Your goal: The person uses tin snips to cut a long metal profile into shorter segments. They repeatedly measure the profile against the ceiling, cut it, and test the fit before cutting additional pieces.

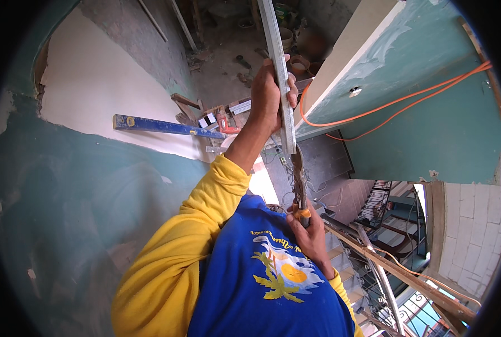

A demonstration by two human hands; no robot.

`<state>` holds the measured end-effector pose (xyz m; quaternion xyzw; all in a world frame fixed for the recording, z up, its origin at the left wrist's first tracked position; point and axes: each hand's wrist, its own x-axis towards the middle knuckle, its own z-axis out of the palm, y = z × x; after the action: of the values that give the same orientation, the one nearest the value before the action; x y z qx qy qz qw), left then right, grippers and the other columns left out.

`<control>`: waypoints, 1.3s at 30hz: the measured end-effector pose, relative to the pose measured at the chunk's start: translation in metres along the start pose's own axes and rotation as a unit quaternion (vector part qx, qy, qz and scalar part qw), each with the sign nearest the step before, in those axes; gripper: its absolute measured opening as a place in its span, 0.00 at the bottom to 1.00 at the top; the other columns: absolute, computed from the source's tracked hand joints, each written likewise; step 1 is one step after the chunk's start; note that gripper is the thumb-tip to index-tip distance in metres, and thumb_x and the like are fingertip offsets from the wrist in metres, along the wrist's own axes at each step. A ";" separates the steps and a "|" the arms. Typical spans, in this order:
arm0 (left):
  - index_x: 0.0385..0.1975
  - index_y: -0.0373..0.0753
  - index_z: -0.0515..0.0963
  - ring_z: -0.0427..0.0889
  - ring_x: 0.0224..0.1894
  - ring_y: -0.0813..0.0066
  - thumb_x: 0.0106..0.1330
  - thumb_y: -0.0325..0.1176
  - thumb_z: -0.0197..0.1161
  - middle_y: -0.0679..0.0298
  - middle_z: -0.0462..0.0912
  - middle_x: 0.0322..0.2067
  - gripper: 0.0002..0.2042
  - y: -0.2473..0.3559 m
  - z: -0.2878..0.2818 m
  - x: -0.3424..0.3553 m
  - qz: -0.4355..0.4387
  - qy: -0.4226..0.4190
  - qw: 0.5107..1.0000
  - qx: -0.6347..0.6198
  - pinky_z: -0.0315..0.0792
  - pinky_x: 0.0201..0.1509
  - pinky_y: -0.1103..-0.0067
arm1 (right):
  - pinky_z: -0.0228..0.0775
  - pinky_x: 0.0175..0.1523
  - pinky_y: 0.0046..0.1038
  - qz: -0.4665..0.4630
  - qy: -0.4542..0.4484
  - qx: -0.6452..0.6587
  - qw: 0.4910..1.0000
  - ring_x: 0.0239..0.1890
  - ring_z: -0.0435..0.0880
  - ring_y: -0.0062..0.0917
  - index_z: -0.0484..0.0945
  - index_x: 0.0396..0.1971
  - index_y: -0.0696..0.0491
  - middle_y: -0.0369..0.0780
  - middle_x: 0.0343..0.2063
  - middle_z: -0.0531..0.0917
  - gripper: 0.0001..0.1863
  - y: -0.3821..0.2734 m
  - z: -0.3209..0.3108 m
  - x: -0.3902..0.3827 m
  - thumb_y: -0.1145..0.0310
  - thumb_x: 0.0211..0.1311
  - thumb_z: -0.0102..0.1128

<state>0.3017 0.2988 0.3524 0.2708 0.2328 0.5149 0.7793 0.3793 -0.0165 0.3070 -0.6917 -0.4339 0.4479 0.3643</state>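
A long galvanized metal channel (287,129) stands almost upright in front of me, its upper part running out past the top edge. My left hand (267,95) is wrapped round it, with the fingertips showing on the far side. Below, my right hand (309,233) is closed on the yellow-orange handles of tin snips (299,180). The blades point up at the channel's near end. Whether they bite into the metal, I cannot tell.
A blue spirit level (155,126) juts out at the left, close to a red power drill (222,121). An orange cable (374,108) loops along the green wall at the right. Buckets (287,37) stand on the far floor. At the lower right runs a wooden rail (394,263) above stairs.
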 end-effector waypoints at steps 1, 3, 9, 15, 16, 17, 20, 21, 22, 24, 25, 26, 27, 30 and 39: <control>0.60 0.45 0.76 0.71 0.18 0.80 0.84 0.44 0.47 0.67 0.74 0.27 0.16 0.001 -0.002 0.001 -0.003 0.004 1.000 -0.007 0.69 0.22 0.80 | 0.75 0.60 0.35 0.008 -0.019 0.031 0.999 0.55 0.87 0.33 0.70 0.74 0.57 0.49 0.52 0.87 0.36 0.001 -0.002 0.000 0.69 0.69 0.71; 0.61 0.45 0.76 0.71 0.19 0.81 0.84 0.44 0.48 0.67 0.74 0.28 0.16 0.006 -0.006 0.004 -0.008 0.013 1.000 -0.021 0.68 0.23 0.80 | 0.72 0.66 0.37 0.021 -0.041 0.054 0.997 0.61 0.84 0.35 0.67 0.76 0.56 0.49 0.57 0.84 0.38 0.004 -0.007 -0.002 0.68 0.68 0.71; 0.62 0.44 0.75 0.71 0.24 0.81 0.84 0.42 0.49 0.66 0.74 0.31 0.16 0.024 -0.010 0.008 -0.029 0.025 0.999 0.002 0.69 0.26 0.81 | 0.72 0.64 0.37 -0.144 0.116 -0.165 0.969 0.58 0.80 0.37 0.65 0.78 0.53 0.49 0.59 0.77 0.43 0.006 -0.024 -0.006 0.76 0.61 0.70; 0.58 0.43 0.73 0.72 0.27 0.80 0.85 0.49 0.50 0.66 0.75 0.34 0.17 0.014 -0.013 0.002 -0.113 0.038 0.992 -0.045 0.70 0.29 0.81 | 0.56 0.70 0.53 -0.226 0.225 -0.382 0.867 0.66 0.68 0.48 0.71 0.74 0.47 0.51 0.65 0.70 0.50 -0.008 -0.051 0.014 0.70 0.44 0.78; 0.54 0.44 0.72 0.72 0.27 0.80 0.85 0.51 0.51 0.66 0.75 0.35 0.17 0.013 -0.015 0.002 -0.119 0.024 0.992 -0.042 0.71 0.29 0.80 | 0.55 0.71 0.54 -0.236 0.233 -0.392 0.858 0.67 0.68 0.48 0.71 0.74 0.46 0.50 0.65 0.70 0.50 -0.009 -0.053 0.015 0.70 0.43 0.78; 0.53 0.44 0.72 0.72 0.27 0.80 0.85 0.51 0.51 0.66 0.75 0.35 0.16 0.011 -0.015 0.001 -0.121 0.020 0.992 -0.040 0.71 0.29 0.80 | 0.54 0.71 0.54 -0.247 0.240 -0.402 0.848 0.67 0.67 0.48 0.71 0.74 0.45 0.50 0.65 0.70 0.51 -0.011 -0.054 0.016 0.70 0.42 0.79; 0.49 0.46 0.72 0.73 0.27 0.79 0.85 0.51 0.51 0.66 0.75 0.35 0.14 0.009 -0.017 -0.003 -0.133 0.007 0.990 -0.043 0.72 0.28 0.78 | 0.53 0.71 0.54 -0.265 0.247 -0.413 0.835 0.68 0.67 0.48 0.72 0.74 0.42 0.49 0.66 0.69 0.51 -0.010 -0.054 0.018 0.68 0.41 0.79; 0.49 0.46 0.72 0.73 0.27 0.79 0.85 0.51 0.51 0.66 0.75 0.35 0.14 0.009 -0.018 -0.003 -0.133 0.007 0.990 -0.044 0.72 0.28 0.78 | 0.53 0.71 0.54 -0.268 0.248 -0.418 0.831 0.68 0.67 0.48 0.72 0.74 0.42 0.49 0.66 0.69 0.51 -0.010 -0.054 0.019 0.68 0.42 0.79; 0.49 0.46 0.72 0.73 0.27 0.79 0.85 0.51 0.51 0.66 0.76 0.35 0.14 0.009 -0.019 -0.003 -0.133 0.008 0.990 -0.044 0.72 0.28 0.78 | 0.53 0.71 0.54 -0.269 0.250 -0.420 0.830 0.67 0.67 0.48 0.72 0.74 0.42 0.49 0.66 0.69 0.50 -0.010 -0.053 0.019 0.67 0.42 0.80; 0.48 0.46 0.71 0.73 0.27 0.79 0.85 0.50 0.52 0.65 0.76 0.35 0.14 0.010 -0.020 -0.003 -0.134 0.010 0.990 -0.043 0.72 0.28 0.78 | 0.53 0.71 0.55 -0.271 0.253 -0.424 0.826 0.67 0.67 0.48 0.73 0.73 0.42 0.49 0.66 0.69 0.50 -0.009 -0.051 0.019 0.66 0.43 0.80; 0.47 0.46 0.71 0.73 0.27 0.79 0.85 0.50 0.52 0.65 0.76 0.35 0.14 0.010 -0.020 -0.003 -0.134 0.013 0.990 -0.041 0.72 0.28 0.78 | 0.53 0.71 0.55 -0.274 0.256 -0.426 0.823 0.67 0.67 0.48 0.73 0.73 0.41 0.48 0.66 0.69 0.49 -0.009 -0.051 0.020 0.66 0.43 0.80; 0.47 0.46 0.71 0.73 0.27 0.78 0.85 0.50 0.52 0.65 0.76 0.34 0.14 0.011 -0.021 -0.003 -0.135 0.015 0.990 -0.040 0.72 0.28 0.78 | 0.53 0.71 0.55 -0.277 0.259 -0.428 0.820 0.67 0.67 0.48 0.73 0.73 0.41 0.48 0.66 0.70 0.49 -0.009 -0.051 0.020 0.65 0.44 0.80; 0.47 0.45 0.71 0.73 0.27 0.78 0.85 0.50 0.52 0.65 0.76 0.34 0.14 0.010 -0.022 -0.003 -0.138 0.013 0.989 -0.041 0.71 0.28 0.78 | 0.53 0.71 0.55 -0.279 0.261 -0.431 0.817 0.67 0.67 0.48 0.74 0.73 0.40 0.48 0.66 0.70 0.48 -0.009 -0.051 0.020 0.65 0.44 0.80; 0.48 0.44 0.71 0.72 0.27 0.77 0.85 0.50 0.52 0.64 0.76 0.35 0.14 0.011 -0.023 -0.003 -0.151 0.009 0.988 -0.042 0.71 0.28 0.78 | 0.53 0.71 0.55 -0.277 0.267 -0.435 0.814 0.67 0.67 0.47 0.74 0.72 0.39 0.48 0.65 0.70 0.48 -0.009 -0.050 0.020 0.63 0.44 0.81; 0.49 0.41 0.71 0.73 0.27 0.75 0.84 0.48 0.54 0.62 0.76 0.34 0.15 0.011 -0.017 -0.004 -0.147 0.021 0.989 0.021 0.72 0.28 0.76 | 0.53 0.70 0.54 -0.256 0.283 -0.461 0.801 0.67 0.68 0.46 0.75 0.72 0.36 0.47 0.64 0.70 0.48 -0.015 -0.046 0.017 0.62 0.44 0.82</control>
<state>0.2819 0.3017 0.3469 0.2388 0.2972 0.3956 0.8355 0.4217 -0.0010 0.3306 -0.7376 -0.6283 -0.1306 0.2103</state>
